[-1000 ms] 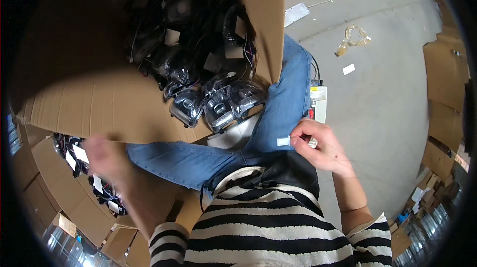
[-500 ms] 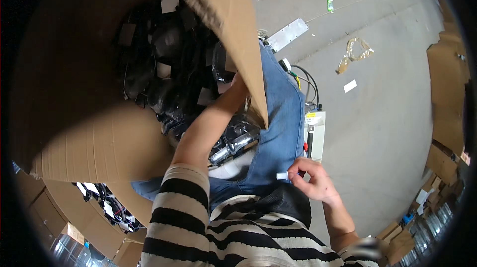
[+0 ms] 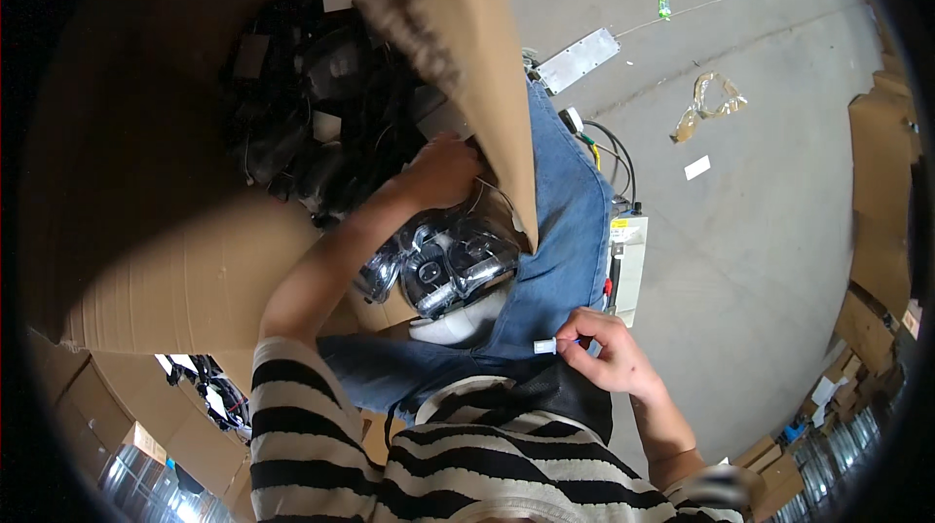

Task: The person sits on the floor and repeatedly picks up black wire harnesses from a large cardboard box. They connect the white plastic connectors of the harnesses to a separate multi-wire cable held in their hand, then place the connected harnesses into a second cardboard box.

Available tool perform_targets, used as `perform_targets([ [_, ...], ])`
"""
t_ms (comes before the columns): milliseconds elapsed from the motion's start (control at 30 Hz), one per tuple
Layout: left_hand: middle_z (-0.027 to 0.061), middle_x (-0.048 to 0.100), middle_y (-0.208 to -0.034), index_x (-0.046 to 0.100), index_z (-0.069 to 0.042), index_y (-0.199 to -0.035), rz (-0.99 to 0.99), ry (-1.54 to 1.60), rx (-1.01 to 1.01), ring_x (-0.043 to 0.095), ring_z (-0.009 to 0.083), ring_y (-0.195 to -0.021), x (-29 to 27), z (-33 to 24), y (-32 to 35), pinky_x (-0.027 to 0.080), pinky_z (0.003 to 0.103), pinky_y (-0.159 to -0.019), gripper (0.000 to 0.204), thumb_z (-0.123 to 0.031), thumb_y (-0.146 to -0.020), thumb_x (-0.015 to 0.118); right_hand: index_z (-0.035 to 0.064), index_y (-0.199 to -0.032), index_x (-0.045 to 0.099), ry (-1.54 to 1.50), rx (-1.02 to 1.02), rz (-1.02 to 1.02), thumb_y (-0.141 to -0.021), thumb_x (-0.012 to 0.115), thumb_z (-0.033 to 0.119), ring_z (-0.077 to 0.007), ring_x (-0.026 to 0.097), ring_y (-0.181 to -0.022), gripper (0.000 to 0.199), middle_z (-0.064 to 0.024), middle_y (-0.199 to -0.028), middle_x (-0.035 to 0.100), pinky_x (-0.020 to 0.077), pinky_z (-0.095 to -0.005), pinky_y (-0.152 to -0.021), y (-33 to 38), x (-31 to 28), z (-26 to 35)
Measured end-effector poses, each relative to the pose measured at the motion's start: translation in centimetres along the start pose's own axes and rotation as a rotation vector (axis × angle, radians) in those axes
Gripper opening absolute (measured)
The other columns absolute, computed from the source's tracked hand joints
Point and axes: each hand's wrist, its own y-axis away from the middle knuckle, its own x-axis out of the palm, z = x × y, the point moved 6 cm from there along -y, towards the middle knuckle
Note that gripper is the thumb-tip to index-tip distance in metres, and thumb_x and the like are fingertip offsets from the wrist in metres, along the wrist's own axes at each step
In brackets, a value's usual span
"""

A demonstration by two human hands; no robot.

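Note:
In front of me stands a large cardboard box (image 3: 185, 280), its torn flap (image 3: 487, 65) rising between the inside and my leg. Inside lie several dark lamp-like units with white tags. A clear-lensed headlamp (image 3: 433, 270) in thin plastic sits at the near side, above a white foam piece (image 3: 458, 320). My left hand (image 3: 443, 172) reaches in over the units, close to the flap and a pale tag (image 3: 443, 122); its fingers are mostly hidden, and a thin wire shows beside it. At my lap, my right hand (image 3: 609, 350) pinches a small white connector (image 3: 544, 347).
Beyond my leg stand a pale metal-cased device (image 3: 630, 270) with black cables (image 3: 614, 153) and a flat silver unit (image 3: 578, 60). Crumpled tape (image 3: 709, 104), a white card (image 3: 697, 168) and a green wrapper (image 3: 664, 2) lie on the floor. Cardboard (image 3: 881, 163) lines the right side.
My left hand has come out from behind the flap edge and my elbow has swung left, uncovering more of the headlamp. My right hand still pinches the white connector near my lap.

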Motion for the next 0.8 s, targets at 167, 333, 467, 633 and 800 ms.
perform_targets([
  [167,0.0117,0.05,-0.095,0.05,0.0,-0.095,-0.293,0.513,0.066,0.051,0.0224,-0.085,-3.3,-1.4,8.6,0.039,0.034,-0.079,0.019,-0.006,-0.078,0.046,0.001,-0.072,0.053,0.086,-0.102,0.047,-0.071,0.054,0.003,-0.0225,0.052,-0.062,0.002,-0.0087,-0.067,0.054,0.0402,-0.0299,-0.054,0.5,1.8,2.2],
  [333,-0.0001,0.045,-0.08,0.04,-0.005,-0.107,-0.088,1.244,-0.305,0.045,0.0074,-0.073,-1.7,-6.3,13.7,0.038,0.018,-0.065,0.028,0.001,-0.081,0.046,0.0006,-0.072,0.052,0.15,-0.189,0.084,-0.07,0.054,0.002,-0.0238,0.052,-0.062,0.003,-0.0094,-0.066,0.054,0.0397,-0.0305,-0.055,1.7,4.1,3.5],
  [467,0.0003,0.039,-0.089,0.032,-0.008,-0.122,-0.159,1.201,-0.156,0.041,0.0077,-0.078,-1.7,-10.5,17.3,0.036,0.019,-0.072,0.053,0.008,-0.075,0.048,0.0005,-0.072,0.052,0.192,-0.22,0.077,-0.069,0.054,0.002,-0.0243,0.051,-0.062,0.004,-0.0093,-0.066,0.053,0.0395,-0.0305,-0.055,2.4,5.5,4.6],
  [633,0.0102,0.049,-0.091,0.041,-0.003,-0.116,-0.292,1.099,-0.026,0.049,0.0167,-0.078,-1.9,-12.7,20.5,0.042,0.026,-0.065,0.031,-0.007,-0.085,0.041,0.0011,-0.072,0.052,0.226,-0.232,0.067,-0.069,0.055,0.002,-0.0235,0.051,-0.06,0.003,-0.0087,-0.065,0.053,0.039,-0.0308,-0.054,3.8,6.7,5.5],
  [800,0.0051,0.053,-0.075,0.046,-0.003,-0.113,-0.249,1.136,-0.064,0.051,0.0153,-0.068,-0.1,-13.8,22.5,0.042,0.025,-0.066,0.03,-0.009,-0.085,0.041,0.0017,-0.071,0.053,0.204,-0.199,0.03,-0.069,0.054,0.0,-0.0179,0.049,-0.057,0.003,-0.0058,-0.065,0.052,0.0379,-0.0265,-0.05,4.8,6.7,5.9],
])
